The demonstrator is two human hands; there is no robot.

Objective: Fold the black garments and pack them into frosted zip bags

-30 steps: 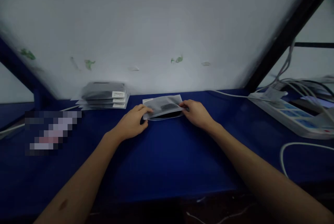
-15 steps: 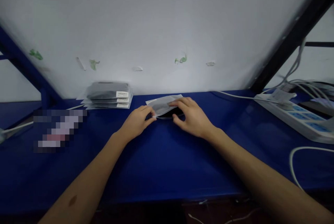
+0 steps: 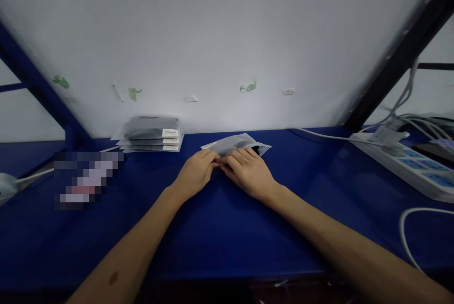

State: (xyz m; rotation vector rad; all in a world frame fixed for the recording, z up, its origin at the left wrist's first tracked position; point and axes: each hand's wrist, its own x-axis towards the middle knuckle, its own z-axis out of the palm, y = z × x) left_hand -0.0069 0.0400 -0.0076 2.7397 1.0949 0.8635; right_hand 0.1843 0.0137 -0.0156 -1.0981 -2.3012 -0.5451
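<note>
Since a second ago, the right hand (image 3: 250,174) has slid leftward from the right end of the frosted zip bag (image 3: 232,143) to meet the left hand (image 3: 198,171), fingertips touching. Largest is the white wall (image 3: 213,34), standing behind the blue desk (image 3: 220,238). On the desk's right lies a white power strip (image 3: 407,155) with blue sockets, cables plugged into its far end. Back left, near the wall, sits a stack of frosted bags (image 3: 152,129). Smaller is the single bag, lying at mid-desk beyond the hands, something dark showing at its right end; both hands pinch its near edge between thumb and fingers. Smallest are the white labels (image 3: 170,132) on the stack.
</note>
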